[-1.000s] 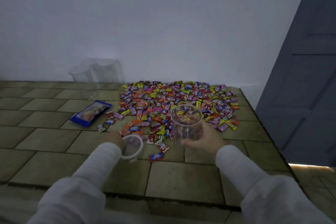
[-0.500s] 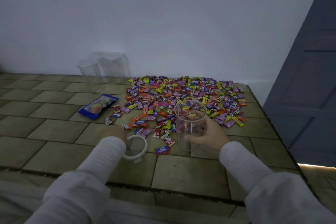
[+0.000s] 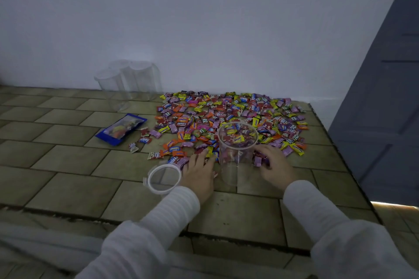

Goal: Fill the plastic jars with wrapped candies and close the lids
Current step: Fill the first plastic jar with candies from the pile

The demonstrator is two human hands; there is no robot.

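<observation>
A clear, round, open-topped plastic jar [image 3: 237, 154] stands upright on the tan tiled tabletop [image 3: 68, 161], its long axis vertical and its mouth facing up, with nothing visibly inside; the colours seen through its wall belong to wrappers behind it. It sits at the 6 o'clock edge of a wide spread of brightly wrapped candies [image 3: 231, 117], which stretches away toward 12 o'clock. The left hand [image 3: 199, 171] lies just at the jar's 9 o'clock, palm down with fingers straight, its tips resting on the nearest wrappers and gripping nothing that can be seen. The right hand [image 3: 273, 165] lies at the jar's 3 o'clock, fingers loosely bent over candies there; whether any are pinched cannot be told. Both hands are about equally near the jar, so either could likely lift candies up and over the rim. A white-rimmed round lid [image 3: 163, 178] lies flat at the left hand's 9 o'clock, off the jar. More clear plastic jars [image 3: 127, 83] stand near the wall at 11 o'clock, and a blue plastic packet [image 3: 121, 129] lies between them and the lid.
</observation>
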